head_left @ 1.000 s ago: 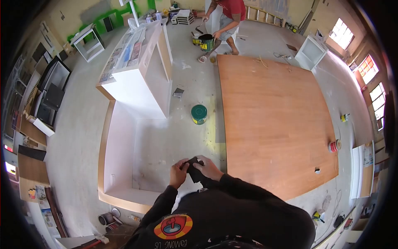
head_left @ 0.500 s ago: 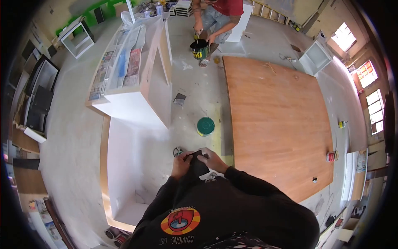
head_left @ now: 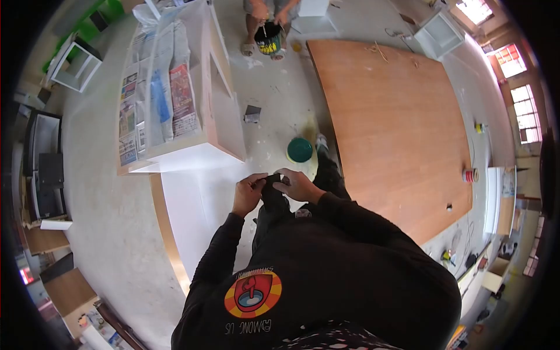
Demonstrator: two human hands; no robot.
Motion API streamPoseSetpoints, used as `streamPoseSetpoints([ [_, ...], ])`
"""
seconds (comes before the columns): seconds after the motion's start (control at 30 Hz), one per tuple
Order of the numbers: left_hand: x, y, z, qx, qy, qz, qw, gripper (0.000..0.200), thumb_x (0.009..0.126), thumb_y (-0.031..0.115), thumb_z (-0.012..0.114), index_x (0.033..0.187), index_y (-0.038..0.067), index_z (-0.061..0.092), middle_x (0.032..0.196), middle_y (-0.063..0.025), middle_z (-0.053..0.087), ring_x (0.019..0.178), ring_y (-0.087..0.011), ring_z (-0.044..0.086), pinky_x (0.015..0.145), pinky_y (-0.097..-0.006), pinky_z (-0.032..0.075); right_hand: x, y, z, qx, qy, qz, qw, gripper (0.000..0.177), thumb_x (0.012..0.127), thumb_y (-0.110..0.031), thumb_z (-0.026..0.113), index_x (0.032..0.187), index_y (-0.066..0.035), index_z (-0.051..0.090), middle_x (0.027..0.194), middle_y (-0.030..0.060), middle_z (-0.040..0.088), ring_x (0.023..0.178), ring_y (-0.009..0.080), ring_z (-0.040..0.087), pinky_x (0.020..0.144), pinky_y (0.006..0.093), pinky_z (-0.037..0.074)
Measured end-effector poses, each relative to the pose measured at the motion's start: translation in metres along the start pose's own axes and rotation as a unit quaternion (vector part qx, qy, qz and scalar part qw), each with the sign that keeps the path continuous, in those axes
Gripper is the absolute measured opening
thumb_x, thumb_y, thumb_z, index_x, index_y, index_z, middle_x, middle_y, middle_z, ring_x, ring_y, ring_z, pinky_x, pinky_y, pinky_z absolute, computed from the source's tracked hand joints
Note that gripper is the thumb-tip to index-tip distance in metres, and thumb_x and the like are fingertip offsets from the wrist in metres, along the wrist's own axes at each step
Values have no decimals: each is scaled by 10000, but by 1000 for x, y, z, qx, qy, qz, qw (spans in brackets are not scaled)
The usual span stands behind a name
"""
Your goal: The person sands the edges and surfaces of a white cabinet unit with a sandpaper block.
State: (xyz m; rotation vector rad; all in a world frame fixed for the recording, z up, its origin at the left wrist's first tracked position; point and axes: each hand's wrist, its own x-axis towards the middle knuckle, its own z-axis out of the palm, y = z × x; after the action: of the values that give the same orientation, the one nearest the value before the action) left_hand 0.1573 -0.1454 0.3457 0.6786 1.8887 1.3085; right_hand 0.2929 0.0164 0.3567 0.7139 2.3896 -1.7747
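Observation:
My left hand (head_left: 249, 195) and my right hand (head_left: 296, 185) are close together in front of my body. Both are closed, with fingertips pinching the upper part of a small black sheet (head_left: 271, 182) that looks like sandpaper. Its lower part blends into my dark clothing, so its full shape cannot be made out. Just beyond my hands, a bucket with a green lid (head_left: 300, 150) stands on the floor beside my shoe. Farther off lie dark and grey sheets (head_left: 252, 114).
A white cabinet (head_left: 192, 153) covered with newspaper stands at left. A large brown wooden panel (head_left: 391, 134) fills the right side, with a small can (head_left: 470, 175) at its edge. Ahead, another person's hands (head_left: 271, 14) work over a dark paint bucket (head_left: 269, 42).
My view has moved forward and tilted down, and my leg now shows beside the green-lidded bucket. Both hands keep hold of the black sheet. The other person appears nearer the top edge.

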Motion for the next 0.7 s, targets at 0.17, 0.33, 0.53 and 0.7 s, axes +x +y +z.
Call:
streamPoseSetpoints([
  [0.17,-6,-4,-7,3,39,3,999,222,934,13,616,1135,15,710,940,-103,738,817,-130,674,759,-272,538,17,-12,-4,-13,-39,-17,999,332,909,-211,687,1121,34,614,807,183,713,731,260,713,663,347,535],
  [0.33,-12,-4,-11,4,153,-31,988,204,913,45,632,1092,18,726,912,-120,743,789,-147,677,758,-291,536,45,-19,2,-16,-70,-39,997,333,878,-219,710,1095,25,642,812,173,711,716,287,691,687,367,530],
  [0.53,5,-14,-11,-66,174,-53,981,206,931,31,615,1113,0,705,880,-74,719,752,-111,635,716,-263,526,70,-22,-1,-21,-88,-85,992,293,899,-217,699,1045,24,617,806,154,687,648,207,664,632,359,514],
  [0.7,57,-1,14,-160,142,-107,971,181,962,35,598,1111,-18,685,960,-77,702,838,-117,645,762,-273,546,93,-4,-31,38,-29,2,999,265,949,-209,675,1045,30,615,771,69,628,716,125,592,653,301,470],
])
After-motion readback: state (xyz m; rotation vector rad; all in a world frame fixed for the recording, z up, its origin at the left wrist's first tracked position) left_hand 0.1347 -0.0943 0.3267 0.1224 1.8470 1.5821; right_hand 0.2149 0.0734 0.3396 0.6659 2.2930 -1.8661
